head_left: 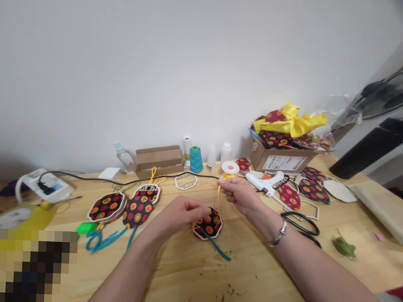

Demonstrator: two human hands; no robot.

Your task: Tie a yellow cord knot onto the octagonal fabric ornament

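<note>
My left hand [182,214] is curled in a pinch over an octagonal ornament [211,226] covered in dark dotted fabric, which lies on the wooden table [189,275] with a teal cord [217,247] trailing from it. My right hand [239,193], with a metal bracelet on the wrist, is closed in a pinch on a thin yellow cord [219,192] that runs down toward the ornament. A spool of yellow cord [230,168] stands just behind my right hand.
Several finished ornaments [124,205] lie at the left with teal tassels. A white glue gun [268,183], black scissors [301,224], fabric pieces, a teal thread cone [196,159], a cardboard box [283,159] of fabric, a power strip [49,186] and a fan are around.
</note>
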